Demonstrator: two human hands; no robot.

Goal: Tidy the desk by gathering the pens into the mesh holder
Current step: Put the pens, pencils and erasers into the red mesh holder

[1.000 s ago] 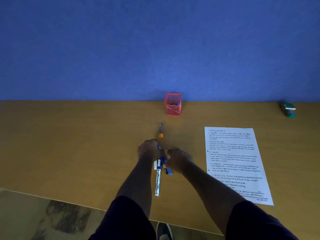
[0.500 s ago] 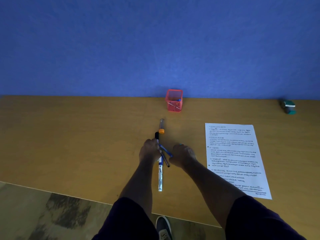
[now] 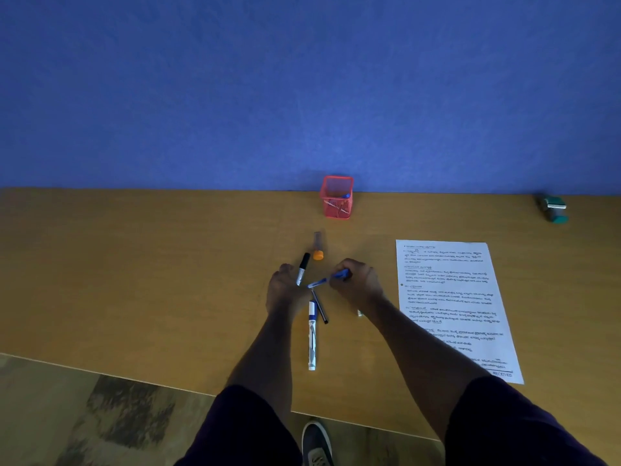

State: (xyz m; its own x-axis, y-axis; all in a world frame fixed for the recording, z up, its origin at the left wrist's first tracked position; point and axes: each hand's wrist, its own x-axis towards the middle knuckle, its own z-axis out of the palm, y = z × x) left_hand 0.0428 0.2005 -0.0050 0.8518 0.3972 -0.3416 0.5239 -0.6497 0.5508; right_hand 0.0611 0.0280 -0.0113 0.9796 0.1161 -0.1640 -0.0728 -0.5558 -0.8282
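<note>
Although the red mesh holder (image 3: 336,198) at the back of the surface (image 3: 134,280), against the blue wall, already seems to have a couple of pens leaning inside it, most of the gathering is left to do. Near the middle of the surface the right hand (image 3: 358,280) has its fingers closed on a blue pen (image 3: 329,279), whose pale tip points toward the left hand (image 3: 284,289). The left hand sits just beside a black-capped marker (image 3: 302,268) and may be pinching its lower end, though the dim view does not let me tell whether those fingers are closed on it or only resting against it. Three more items lie loose: a long white and blue marker (image 3: 312,341) between the forearms, a thin dark pen (image 3: 320,309) crossing just beside its top, and an orange-capped pen (image 3: 318,248) lying between the hands and the holder. None of these is over the holder yet, so by my judgement the task is at an early stage, with pens to be collected and carried back.
</note>
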